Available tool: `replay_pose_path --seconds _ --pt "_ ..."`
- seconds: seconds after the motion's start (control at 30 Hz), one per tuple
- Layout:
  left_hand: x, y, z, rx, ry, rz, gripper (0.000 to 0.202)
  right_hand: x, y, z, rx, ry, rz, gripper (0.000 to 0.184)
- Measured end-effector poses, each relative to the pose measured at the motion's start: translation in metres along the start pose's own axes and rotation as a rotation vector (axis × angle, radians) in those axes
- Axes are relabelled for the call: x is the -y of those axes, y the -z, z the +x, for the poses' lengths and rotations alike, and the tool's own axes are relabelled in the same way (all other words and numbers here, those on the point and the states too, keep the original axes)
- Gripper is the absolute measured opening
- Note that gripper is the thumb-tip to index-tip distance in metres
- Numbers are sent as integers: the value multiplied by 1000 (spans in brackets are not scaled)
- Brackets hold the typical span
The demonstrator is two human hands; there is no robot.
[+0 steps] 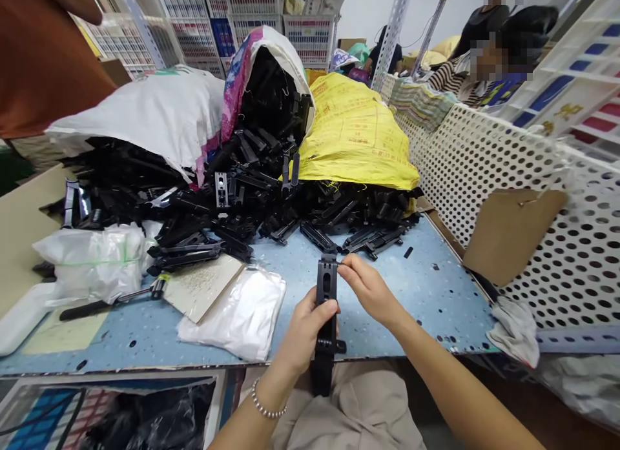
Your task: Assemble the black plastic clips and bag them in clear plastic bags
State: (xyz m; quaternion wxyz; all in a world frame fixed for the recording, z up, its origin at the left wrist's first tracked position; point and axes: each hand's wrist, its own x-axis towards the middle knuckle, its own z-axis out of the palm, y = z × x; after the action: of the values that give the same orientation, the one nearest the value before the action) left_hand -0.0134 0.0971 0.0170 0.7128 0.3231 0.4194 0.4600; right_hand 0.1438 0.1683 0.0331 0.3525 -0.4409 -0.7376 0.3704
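Left hand (301,330) grips the black plastic part (326,327), thumb across its front; right hand (371,290), angled in, fingertips pinched at its upper edge!

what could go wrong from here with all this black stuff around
The black part hangs partly past the table edge, so if the left hand slipped, it could drop onto the lap.
The right hand has its fingers at the part's upper end; they might get pinched if something there moves.
The loose pile spilling from the bags could slide forward.
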Motion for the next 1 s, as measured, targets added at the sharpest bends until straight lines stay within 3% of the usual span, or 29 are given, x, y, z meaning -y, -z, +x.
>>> replay_pose_path --seconds 0.07,0.1,0.2,0.3,0.4,0.53,0.63,0.7,0.8,0.9,1.0 --pt "0 0 2 -51 -9 -43 40 1 -6 -8 32 -68 110 34" --pt "-1 1 2 -77 -8 -84 42 3 -9 -15 66 -33 96 34" --pt "-4 4 1 -146 27 -223 48 9 -16 -37 187 315 -222 31" --pt "-3 3 -2 -160 101 -303 50 13 -20 -50 184 656 -546 30" --pt "4 -1 -6 -192 74 -273 47 14 -23 -56 175 726 -603 28" --pt "14 7 -7 -384 -218 70 41 8 -29 -62 245 526 -421 30" --pt "21 22 3 -486 -260 194 56 -5 -32 -43 334 361 -319 37" --pt "32 28 13 -458 -175 140 61 -17 -32 -11 297 208 -405 38" --pt "55 28 26 -378 -163 272 50 -35 -37 47 70 -76 -658 29" --pt "74 26 32 -380 -270 617 47 -49 -45 88 14 -168 -737 40" --pt "77 33 36 -402 -292 778 49 -57 -47 97 24 -207 -747 47"
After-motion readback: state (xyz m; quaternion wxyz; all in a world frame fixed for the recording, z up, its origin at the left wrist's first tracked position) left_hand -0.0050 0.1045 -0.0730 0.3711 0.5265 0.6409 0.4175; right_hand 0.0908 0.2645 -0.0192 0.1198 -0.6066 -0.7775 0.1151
